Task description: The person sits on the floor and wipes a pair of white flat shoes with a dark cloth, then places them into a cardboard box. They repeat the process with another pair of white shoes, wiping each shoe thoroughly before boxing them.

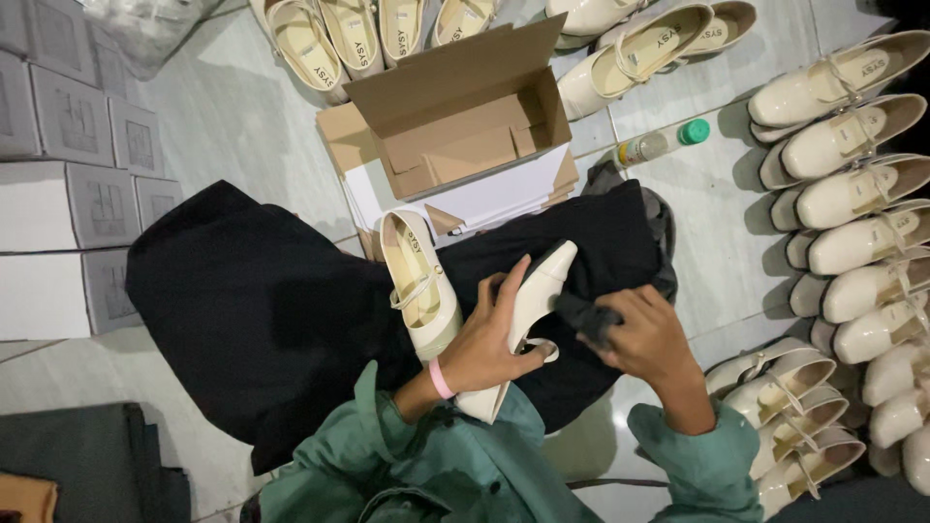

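My left hand (489, 339) grips a cream pointed-toe shoe (531, 300) around its middle, sole turned up and toe pointing away from me. My right hand (651, 339) is closed on a dark cloth (587, 317) pressed against the side of that shoe. A second cream shoe with a strap (417, 286) lies on my lap, on black fabric (262, 310), just left of my left hand. A pink band sits on my left wrist.
An open brown cardboard box (465, 107) stands ahead on the tiled floor, on flat white sheets. A bottle with a green cap (664, 142) lies to its right. Several cream shoes (852, 194) line the right side and the top. White boxes (68, 174) are stacked at the left.
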